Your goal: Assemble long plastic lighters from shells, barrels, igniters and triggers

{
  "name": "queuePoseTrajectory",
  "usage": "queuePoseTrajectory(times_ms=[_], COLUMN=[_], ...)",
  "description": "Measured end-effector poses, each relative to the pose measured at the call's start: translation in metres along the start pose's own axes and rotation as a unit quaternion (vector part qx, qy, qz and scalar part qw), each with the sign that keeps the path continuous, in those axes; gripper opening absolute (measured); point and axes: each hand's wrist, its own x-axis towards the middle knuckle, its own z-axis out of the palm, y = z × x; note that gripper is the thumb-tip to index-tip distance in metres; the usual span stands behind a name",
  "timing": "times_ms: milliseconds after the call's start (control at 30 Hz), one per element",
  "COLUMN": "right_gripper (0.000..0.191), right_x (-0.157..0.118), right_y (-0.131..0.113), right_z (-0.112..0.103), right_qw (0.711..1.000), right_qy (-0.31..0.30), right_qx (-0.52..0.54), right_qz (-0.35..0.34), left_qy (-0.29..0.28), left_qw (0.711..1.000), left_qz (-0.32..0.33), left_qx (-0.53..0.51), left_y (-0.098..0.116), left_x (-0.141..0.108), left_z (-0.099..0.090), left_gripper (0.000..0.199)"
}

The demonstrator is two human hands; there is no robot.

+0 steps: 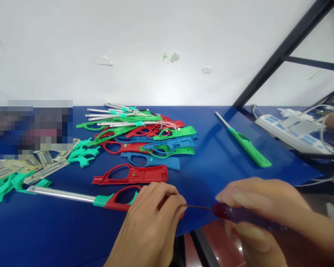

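My left hand (155,215) is closed over the handle of a red lighter (118,200) lying near the table's front edge. The lighter's silver tube and teal collar point left. My right hand (255,215), partly blurred, grips the dark red handle of a screwdriver (225,211). Its thin shaft reaches left to the fingertips of my left hand, which hide the tip. Just behind my left hand lies an open red handle shell (150,174), with a blue shell (164,161) beyond it.
Silver tubes and coloured shells (172,144) are piled behind. Clear parts with teal pieces (82,154) lie at left. A green lighter (244,144) rests at right, near a white power strip (291,129) and a black metal frame (283,40).
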Motion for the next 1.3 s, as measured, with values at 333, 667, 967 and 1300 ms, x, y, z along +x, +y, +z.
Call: queuePoseTrajectory(times_ms=[333,667,967,1300], right_gripper=[0.013,0.015,0.010,0.021], right_x=[-0.001,-0.001,-0.001,0.001], right_y=[-0.004,-0.005,-0.003,0.004], right_z=[0.009,0.007,0.009,-0.006], right_qw=[0.999,0.997,0.998,0.999], right_qy=[0.032,0.053,0.049,0.035], right_qx=[0.015,0.031,0.020,0.033], right_qz=[0.010,0.043,0.020,0.024], left_qy=[0.006,-0.067,-0.041,-0.043], left_qw=[1.000,0.998,0.999,0.999], left_qz=[0.000,-0.001,-0.004,0.000], left_qx=[-0.005,0.014,0.016,-0.017], left_y=[0.000,-0.003,-0.004,-0.005], left_x=[-0.003,-0.007,-0.007,-0.007], left_z=[0.004,-0.003,0.000,0.002], left_gripper=[0.023,0.039,0.043,0.033])
